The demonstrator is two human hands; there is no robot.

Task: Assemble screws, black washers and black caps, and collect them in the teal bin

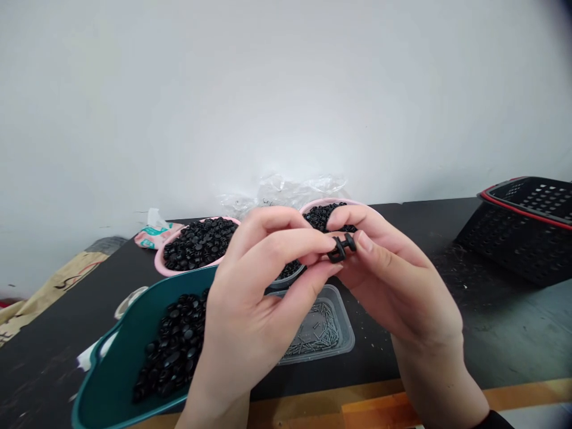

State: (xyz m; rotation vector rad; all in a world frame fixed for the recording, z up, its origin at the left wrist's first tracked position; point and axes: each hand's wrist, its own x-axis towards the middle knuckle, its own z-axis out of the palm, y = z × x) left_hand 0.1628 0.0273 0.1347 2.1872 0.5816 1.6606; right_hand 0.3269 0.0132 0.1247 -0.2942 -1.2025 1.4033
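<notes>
A small black plastic part (341, 248) with a round head and a square, open frame is held up between both hands at the centre of the view. My left hand (272, 280) pinches its frame end between thumb and fingers. At its round head, the thumb of my right hand (393, 274) presses from the right, with the fingers curled behind. Beneath the hands lies a clear plastic tray (349, 333) of small metal pins. A teal basin (107, 369) of black round-headed parts stands at the lower left, partly hidden by my left hand.
Behind are a pink bowl (161, 268) of black caps, another pink bowl (308, 205) of small black pieces, and clear plastic bags (295, 189). A tissue pack (154, 233) lies at the left. The black perforated basket (518, 238) stands at the right. Orange tape (375, 411) runs along the front edge.
</notes>
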